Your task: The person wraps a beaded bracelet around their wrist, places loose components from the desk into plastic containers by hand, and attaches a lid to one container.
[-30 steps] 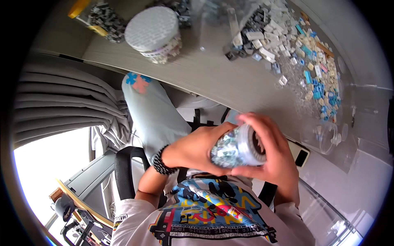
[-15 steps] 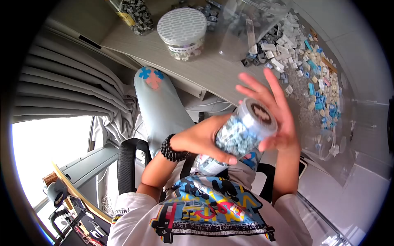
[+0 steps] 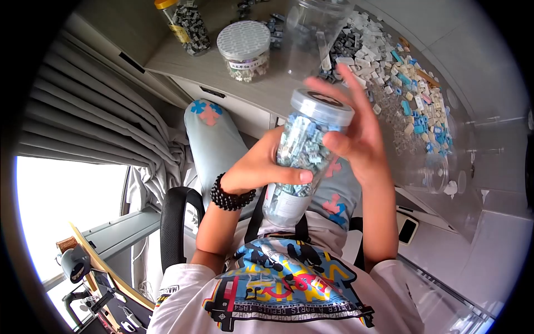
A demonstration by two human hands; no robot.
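Observation:
My left hand is wrapped round the middle of a clear plastic jar full of small pale blue and grey pieces that look like keycaps. The jar stands nearly upright above my lap, its clear lid on, with a dark round mark on top. Beside the lid, my right hand has its fingers stretched out and slightly blurred. Its thumb lies against or just in front of the jar's upper side; I cannot tell whether it presses. A white label shows low on the jar.
On the desk stand a lidded tub, a yellow-capped jar of dark pieces and a large clear container. Loose white, grey, blue and cream keycaps spread along the right. A phone lies lower right.
The jar has tipped from leaning toward the right to nearly upright, and moved slightly left. My right hand has shifted up and left beside the lid. The view has shifted a little.

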